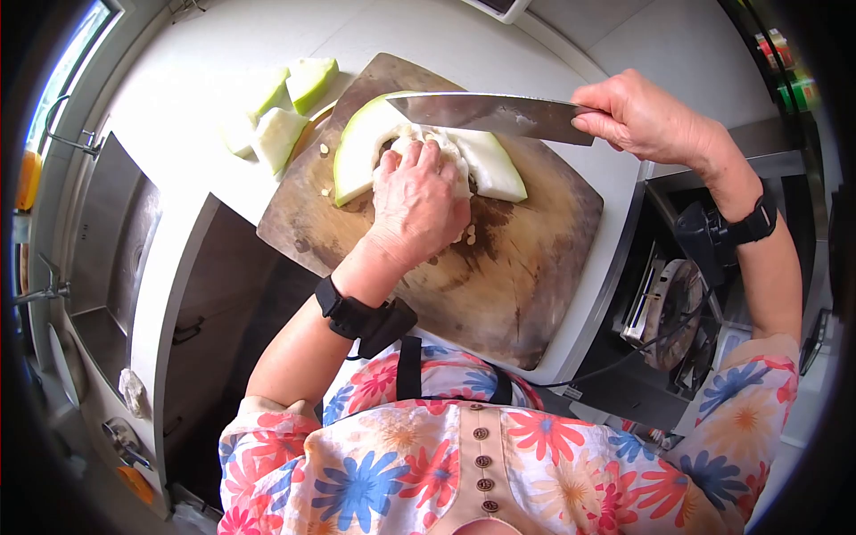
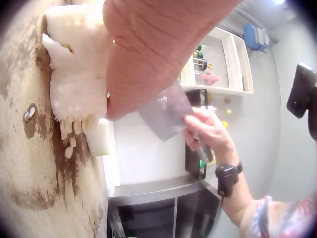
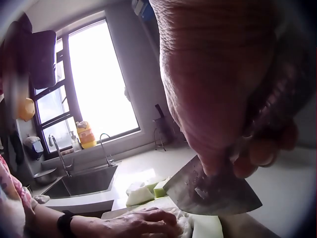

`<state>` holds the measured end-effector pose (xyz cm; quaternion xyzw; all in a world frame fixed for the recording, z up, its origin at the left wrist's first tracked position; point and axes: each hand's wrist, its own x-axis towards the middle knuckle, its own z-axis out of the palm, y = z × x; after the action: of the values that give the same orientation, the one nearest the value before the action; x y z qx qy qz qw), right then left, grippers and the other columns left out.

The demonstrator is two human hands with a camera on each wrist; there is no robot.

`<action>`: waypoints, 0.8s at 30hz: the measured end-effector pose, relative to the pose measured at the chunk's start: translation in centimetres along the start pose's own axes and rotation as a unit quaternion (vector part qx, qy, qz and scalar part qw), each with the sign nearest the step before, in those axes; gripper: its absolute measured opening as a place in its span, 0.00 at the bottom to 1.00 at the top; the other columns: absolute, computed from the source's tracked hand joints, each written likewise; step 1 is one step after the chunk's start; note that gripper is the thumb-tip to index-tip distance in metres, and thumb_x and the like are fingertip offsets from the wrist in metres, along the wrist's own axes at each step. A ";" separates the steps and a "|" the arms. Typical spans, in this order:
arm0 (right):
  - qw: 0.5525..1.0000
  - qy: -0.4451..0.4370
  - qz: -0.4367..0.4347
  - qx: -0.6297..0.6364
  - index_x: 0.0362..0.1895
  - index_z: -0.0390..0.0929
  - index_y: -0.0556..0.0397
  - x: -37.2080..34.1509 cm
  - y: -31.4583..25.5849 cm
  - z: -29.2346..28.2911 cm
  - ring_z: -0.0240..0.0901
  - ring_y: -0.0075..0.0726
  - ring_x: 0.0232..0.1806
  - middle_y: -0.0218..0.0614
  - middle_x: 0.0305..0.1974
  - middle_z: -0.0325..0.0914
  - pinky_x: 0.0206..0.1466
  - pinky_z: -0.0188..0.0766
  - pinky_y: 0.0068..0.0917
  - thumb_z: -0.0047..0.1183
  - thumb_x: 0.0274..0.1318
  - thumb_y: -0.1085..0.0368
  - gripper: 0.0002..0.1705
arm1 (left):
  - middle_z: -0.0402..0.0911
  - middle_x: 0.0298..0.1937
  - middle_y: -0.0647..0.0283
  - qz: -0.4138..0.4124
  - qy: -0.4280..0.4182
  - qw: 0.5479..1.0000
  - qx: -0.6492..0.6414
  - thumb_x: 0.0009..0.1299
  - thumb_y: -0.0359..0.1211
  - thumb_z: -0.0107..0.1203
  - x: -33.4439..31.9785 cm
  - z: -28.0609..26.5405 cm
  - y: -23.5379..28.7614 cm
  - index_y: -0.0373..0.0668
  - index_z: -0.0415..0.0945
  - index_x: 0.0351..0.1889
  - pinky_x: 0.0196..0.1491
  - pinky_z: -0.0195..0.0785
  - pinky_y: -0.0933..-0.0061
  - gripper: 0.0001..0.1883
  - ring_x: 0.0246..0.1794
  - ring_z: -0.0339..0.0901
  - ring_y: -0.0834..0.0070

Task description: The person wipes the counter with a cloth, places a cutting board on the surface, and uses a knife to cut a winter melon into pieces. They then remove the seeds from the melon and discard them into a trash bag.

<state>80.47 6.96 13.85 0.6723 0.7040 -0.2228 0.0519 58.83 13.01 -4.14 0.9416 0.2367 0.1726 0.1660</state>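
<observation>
A curved piece of green-rimmed white melon (image 1: 357, 147) lies on the brown cutting board (image 1: 535, 267), its soft seedy core showing in the left wrist view (image 2: 79, 74). My left hand (image 1: 417, 201) grips that pale core with curled fingers. Above the melon's far side, my right hand (image 1: 637, 116) holds a wide cleaver (image 1: 499, 114) by the handle, the blade pointing left. In the right wrist view the blade (image 3: 213, 193) hangs over the melon. Whether it touches the rind cannot be told. A few seeds lie on the board.
Several cut melon pieces (image 1: 279, 138) sit on the white counter (image 1: 374, 31) left of the board. Farther left is a sink (image 1: 116, 241) with a faucet. A stove (image 1: 673, 312) is at the right, and a window (image 3: 101, 79) stands behind the sink.
</observation>
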 end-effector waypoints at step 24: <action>0.938 -0.245 0.233 0.072 0.31 0.63 0.61 0.3 -5.4 -1.3 0.67 0.29 0.10 0.34 0.13 0.67 0.15 0.66 0.29 0.37 0.65 0.65 0.11 | 0.72 0.43 0.54 0.028 0.001 0.999 -0.022 0.52 0.38 0.58 -0.2 -0.5 -0.9 0.40 0.78 0.34 0.51 0.58 0.59 0.15 0.50 0.68 0.61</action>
<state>75.52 7.75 16.20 0.7439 0.4752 -0.4124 0.2251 58.14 13.76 -4.09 0.9437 0.2064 0.1835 0.1819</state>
